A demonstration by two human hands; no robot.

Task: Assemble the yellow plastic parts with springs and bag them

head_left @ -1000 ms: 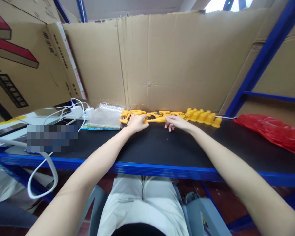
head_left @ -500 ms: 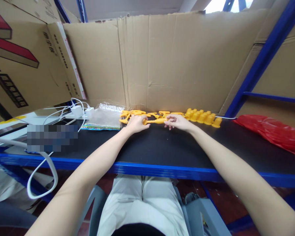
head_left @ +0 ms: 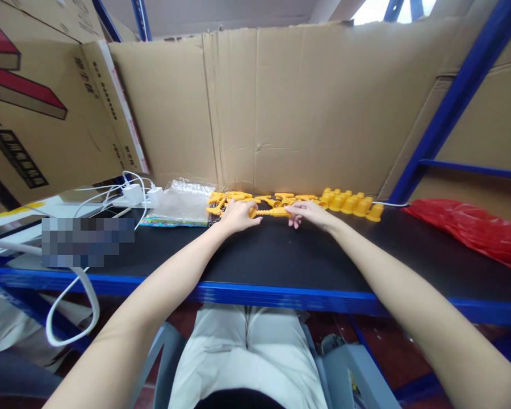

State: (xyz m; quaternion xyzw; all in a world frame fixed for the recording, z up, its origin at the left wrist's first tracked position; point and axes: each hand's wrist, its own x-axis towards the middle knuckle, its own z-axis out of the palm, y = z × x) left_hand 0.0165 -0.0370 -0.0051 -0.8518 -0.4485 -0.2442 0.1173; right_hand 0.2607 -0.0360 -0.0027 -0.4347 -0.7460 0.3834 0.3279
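Observation:
Between my two hands, a long yellow plastic piece [head_left: 275, 212] with a ridged, narrow stem lies level just above the black tabletop. My left hand [head_left: 239, 216] is closed around its left end, thumb pointing right. The fingers of my right hand [head_left: 305, 213] pinch its wider right end. Behind my hands lie several loose yellow plastic parts [head_left: 225, 197], partly hidden by my left hand. To the right of my right hand stand several yellow cup-shaped pieces [head_left: 351, 201] in close rows.
A clear plastic bag [head_left: 181, 201] lies left of the yellow parts. Beyond it are white chargers with cables [head_left: 132, 193]. A red plastic bag [head_left: 464, 224] rests at the right. Cardboard [head_left: 323, 108] walls off the back, and a blue metal edge [head_left: 281, 296] runs along the table's front.
My right hand has shifted very slightly, its fingers still at the yellow piece's right end. Otherwise the hands and parts stay almost where they were.

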